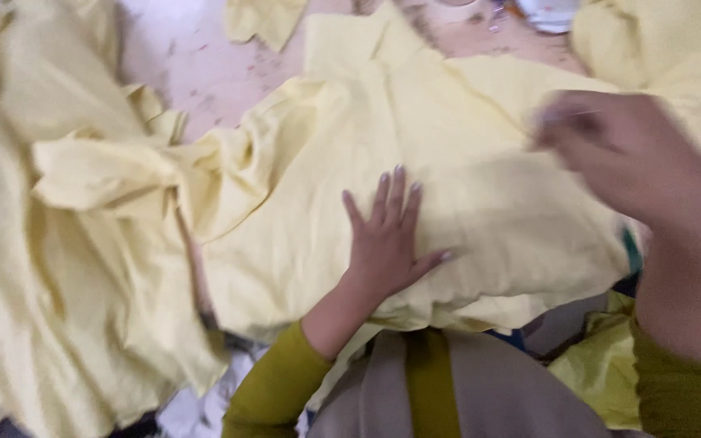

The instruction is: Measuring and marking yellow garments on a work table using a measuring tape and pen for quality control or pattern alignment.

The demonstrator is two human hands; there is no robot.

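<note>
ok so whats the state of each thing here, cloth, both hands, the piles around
yellow cloth: spread out, wrinkled, under the left hand
left hand: flat, fingers spread, pressing on the cloth
right hand: raised over the cloth, blurred, grip unclear
left fabric pile: bunched and crumpled
far-right fabric: heaped, loose

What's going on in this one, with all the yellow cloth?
A person in olive-green sleeves works over a pale yellow garment spread on a table. The left hand lies flat on it, fingers spread. The right hand is blurred above its right edge; whether it grips anything is unclear. More yellow fabric is heaped at left.
</note>
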